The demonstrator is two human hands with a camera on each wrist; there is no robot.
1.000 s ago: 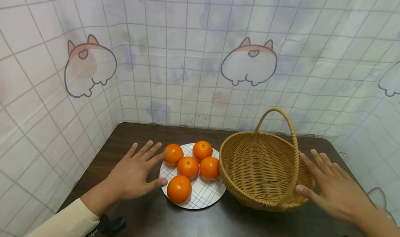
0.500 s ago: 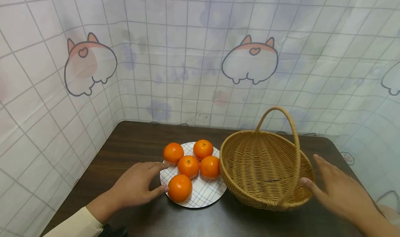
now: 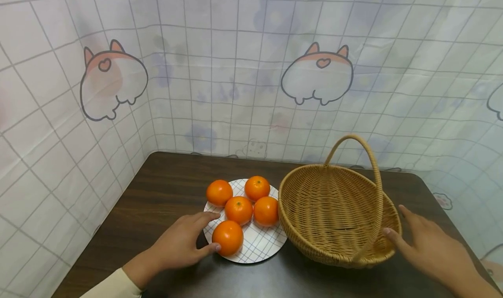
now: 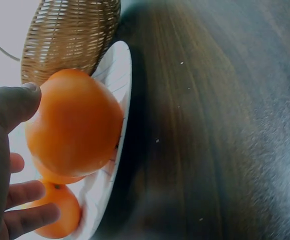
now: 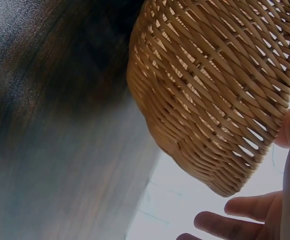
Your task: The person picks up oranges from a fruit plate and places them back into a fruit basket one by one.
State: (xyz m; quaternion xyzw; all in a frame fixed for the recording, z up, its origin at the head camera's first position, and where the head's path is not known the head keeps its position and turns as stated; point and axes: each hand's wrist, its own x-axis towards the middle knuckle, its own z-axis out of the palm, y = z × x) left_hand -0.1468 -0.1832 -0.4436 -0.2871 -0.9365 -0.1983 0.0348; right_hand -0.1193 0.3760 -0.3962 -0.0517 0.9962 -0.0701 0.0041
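I have the left hand [image 3: 178, 242] loosely spread, thumb parted from the fingers, with the near orange [image 3: 229, 237] right at the thumb tip, close to the edge of the plate [image 3: 257, 251]; whether skin meets peel I cannot tell. The right hand [image 3: 434, 247] is spread too, its thumb at the rim of the wicker basket [image 3: 304, 197] just inward of it, fingers outside. I judge the orange firm, modest in weight and a little slippery: the peel shines, and a round thing may roll if nudged off-centre. I would take it across its widest part, between left thumb and fingertips, minding the other four oranges [image 3: 239, 210] bunched beyond that hand. The basket looks light and stiff, with slight give in the weave; the rim by the right thumb suits steadying, the arched handle [image 3: 379, 188] lifting. Only the head view gives me the basket's inside and all five fruits at once. The left wrist view adds fingertips straight and apart, and dark shadow where the plate's edge meets the surface [image 3: 169, 180]. The right wrist view shows me the basket's outer wall, light coming through it, and the fingers standing off the wicker.
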